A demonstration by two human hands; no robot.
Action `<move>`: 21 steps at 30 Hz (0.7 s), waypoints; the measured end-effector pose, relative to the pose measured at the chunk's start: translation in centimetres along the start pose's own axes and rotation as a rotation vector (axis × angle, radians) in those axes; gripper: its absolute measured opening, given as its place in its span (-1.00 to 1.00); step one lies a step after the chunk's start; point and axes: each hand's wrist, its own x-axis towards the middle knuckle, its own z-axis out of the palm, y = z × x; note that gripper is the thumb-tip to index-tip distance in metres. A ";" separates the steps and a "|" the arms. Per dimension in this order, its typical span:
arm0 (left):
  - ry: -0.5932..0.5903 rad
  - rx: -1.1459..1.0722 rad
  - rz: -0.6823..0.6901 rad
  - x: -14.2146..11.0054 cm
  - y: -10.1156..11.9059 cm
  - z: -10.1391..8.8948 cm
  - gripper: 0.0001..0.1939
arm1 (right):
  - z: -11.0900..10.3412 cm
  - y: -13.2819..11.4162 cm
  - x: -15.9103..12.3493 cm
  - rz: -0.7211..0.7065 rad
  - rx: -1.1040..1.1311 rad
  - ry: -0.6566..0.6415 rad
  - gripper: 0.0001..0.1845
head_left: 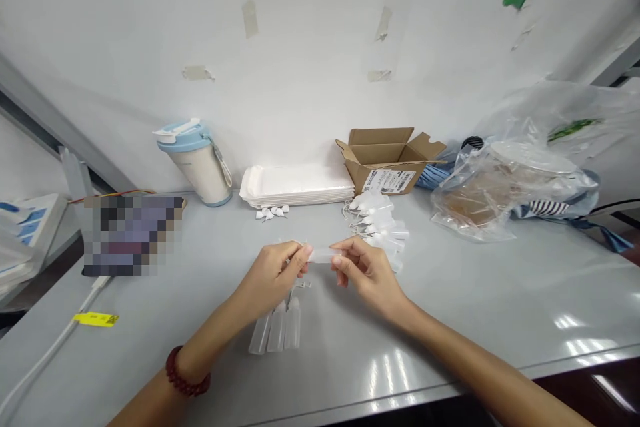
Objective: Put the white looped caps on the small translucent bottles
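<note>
Above the middle of the table, a small translucent plastic tube (pixel 323 254) is pinched between both hands. My left hand (pixel 273 273) grips its left end with thumb and fingers closed. At its right end, the thumb and fingertips of my right hand (pixel 367 270) close on it. Under my left hand lie several similar translucent tubes (pixel 276 330) side by side, narrow ends pointing away from me. Behind my right hand is a pile of translucent tubes (pixel 380 213) with thin tips. Several small white caps (pixel 273 212) lie beyond my left hand.
Flat white packets (pixel 300 183) are stacked against the wall, beside an open cardboard box (pixel 385 163). A blue-lidded cup (pixel 197 163) stands at the back left, near a blurred-out device (pixel 133 233) with a white cable (pixel 55 343). A clear plastic bag (pixel 500 193) occupies the right.
</note>
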 end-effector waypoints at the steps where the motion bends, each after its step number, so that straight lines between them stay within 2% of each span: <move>1: -0.001 0.023 0.004 0.0 0.0 0.1 -0.56 | 0.0 0.0 0.0 0.006 -0.002 -0.001 -0.77; 8: 0.051 0.095 0.063 -0.2 -0.2 0.5 -0.59 | -0.1 -0.6 0.2 0.053 0.116 -0.021 -0.72; 21: 0.082 0.138 0.174 0.4 -0.4 1.1 -0.62 | -0.9 0.2 1.4 0.074 0.149 -0.071 -0.66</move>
